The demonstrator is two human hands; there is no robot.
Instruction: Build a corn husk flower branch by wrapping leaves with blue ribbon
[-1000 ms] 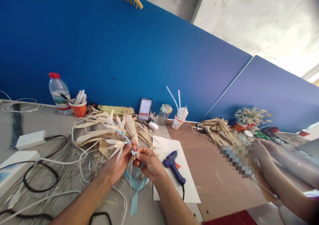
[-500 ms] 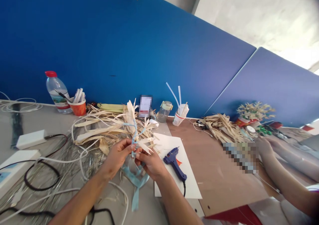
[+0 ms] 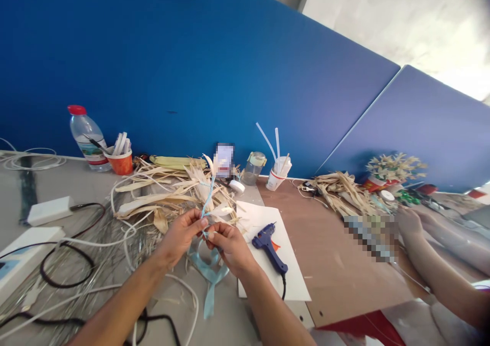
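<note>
In the middle of the head view, my left hand (image 3: 184, 233) pinches a thin stem (image 3: 208, 200) wrapped in light blue strip, with pale husk pieces at its tip and side. My right hand (image 3: 228, 245) is right beside it, thumb and fingers closed on the light blue strip (image 3: 210, 290) at the stem's lower part. The strip's loose length hangs below both hands in a loop, its tail over the grey table. My fingertips partly cover where strip and stem meet. Behind the stem lies a pile of dried corn husks (image 3: 147, 188).
A blue glue gun (image 3: 270, 246) rests on white board (image 3: 294, 279) to the right. Cables, thin wires (image 3: 95, 264) and a white power strip (image 3: 28, 251) spread leftward. A bottle (image 3: 88, 139), cups and jar (image 3: 254, 168) line the blue partition. Another person's arms (image 3: 429, 249) are at right.
The wrapped stem has turned in my fingers, and its husk tip now leans more to the right. Both hands stay close together in nearly the same place. The view has shifted slightly.
</note>
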